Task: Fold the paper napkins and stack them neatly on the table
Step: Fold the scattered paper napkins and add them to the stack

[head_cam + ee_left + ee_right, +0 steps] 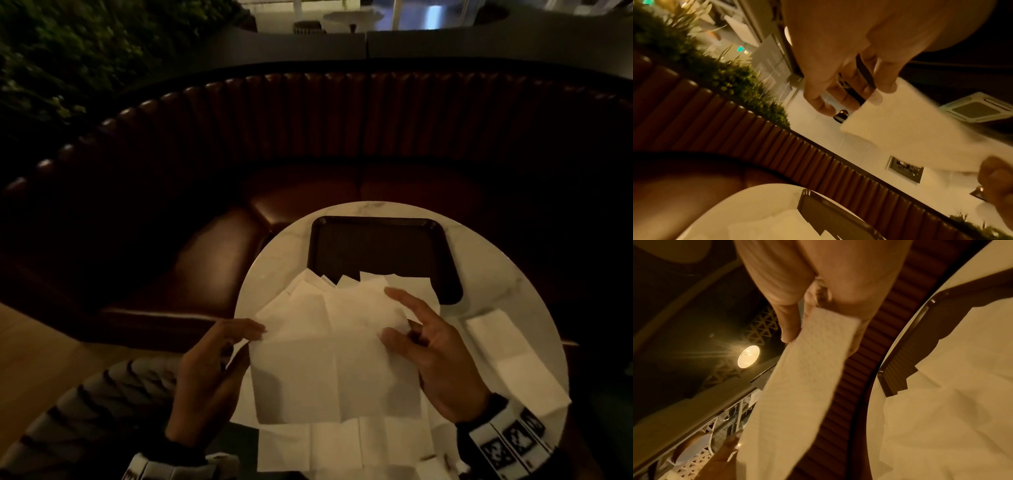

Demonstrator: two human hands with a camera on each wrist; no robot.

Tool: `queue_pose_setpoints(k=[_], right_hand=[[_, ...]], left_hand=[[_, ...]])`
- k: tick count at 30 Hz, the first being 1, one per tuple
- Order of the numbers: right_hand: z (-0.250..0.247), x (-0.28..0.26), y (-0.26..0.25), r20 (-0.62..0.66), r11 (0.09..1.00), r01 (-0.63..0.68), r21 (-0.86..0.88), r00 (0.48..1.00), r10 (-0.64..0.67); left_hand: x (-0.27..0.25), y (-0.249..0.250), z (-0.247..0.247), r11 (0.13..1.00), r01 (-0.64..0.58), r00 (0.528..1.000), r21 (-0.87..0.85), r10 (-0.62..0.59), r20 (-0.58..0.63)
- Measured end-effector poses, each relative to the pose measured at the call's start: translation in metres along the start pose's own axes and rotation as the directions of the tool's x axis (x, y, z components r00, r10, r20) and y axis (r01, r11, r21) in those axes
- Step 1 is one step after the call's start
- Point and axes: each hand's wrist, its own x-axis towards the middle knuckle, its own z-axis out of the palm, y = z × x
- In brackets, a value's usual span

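Head view: a round white desk (pixel 274 270) stands before a curved brown booth seat (pixel 308 113). One dark tray (pixel 380 240) lies on the far half of the desk. Both hands hold one unfolded white napkin (pixel 329 353) raised above the near side of the desk. The left hand (pixel 209 370) pinches the napkin's left edge between thumb and curled fingers (pixel 239 329). The right hand (pixel 435 353) pinches the right edge with its thumb, the forefinger stretched along the napkin's top and the other fingers bent. A loose heap of napkins (pixel 342 284) lies under the held one, overlapping the tray's near edge; how many cannot be counted. A folded pile (pixel 513 356) rests on the desk to the right of the held napkin.

Left wrist view: the left hand (pixel 844 65) narrows its fingers (pixel 875 97) onto a corner of the napkin (pixel 910 129); the right hand's fingers (pixel 996 170) grip the far corner. The tray (pixel 834 217) shows below.

Right wrist view: the right hand (pixel 818 280) clamps the napkin (pixel 801 386) between thumb and fingers (pixel 789 327). The tray (pixel 900 366) and the heap (pixel 951 402) lie beyond.
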Motion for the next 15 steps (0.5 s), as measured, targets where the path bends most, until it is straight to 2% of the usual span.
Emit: queue_pose_setpoints(k=[2, 4, 6, 7, 9, 12, 15], right_hand=[[-0.001, -0.002, 0.002, -0.029, 0.993, 0.029, -0.114, 0.999, -0.033], [-0.003, -0.003, 0.006, -0.055, 0.966, 0.034, -0.256, 0.997, -0.05], [-0.004, -0.003, 0.007, -0.068, 0.947, 0.026, -0.322, 0.996, -0.05], [-0.005, -0.003, 0.007, -0.07, 0.941, 0.027, -0.338, 0.996, -0.054], [-0.009, -0.003, 0.01, -0.087, 0.928, 0.026, -0.373, 0.994, -0.063], [-0.019, -0.006, 0.012, -0.121, 0.912, 0.021, -0.41, 0.99, -0.078], [-0.031, -0.012, 0.012, -0.155, 0.91, -0.005, -0.414, 0.986, -0.065]], left_hand=[[-0.001, 0.002, -0.002, 0.983, 0.113, 0.988, -0.143, -0.097, 0.118], [-0.002, 0.005, -0.002, 0.966, 0.166, 0.958, -0.197, -0.11, 0.265], [0.0, 0.012, 0.011, 0.994, 0.094, 0.926, -0.062, -0.065, 0.372], [0.002, 0.015, 0.022, 0.997, -0.004, 0.912, 0.076, -0.027, 0.409], [0.006, 0.018, 0.049, 0.945, -0.162, 0.88, 0.283, 0.009, 0.475], [0.013, 0.01, 0.079, 0.933, -0.158, 0.882, 0.325, -0.015, 0.471], [0.017, 0.002, 0.092, 0.935, -0.195, 0.879, 0.295, 0.033, 0.476]])
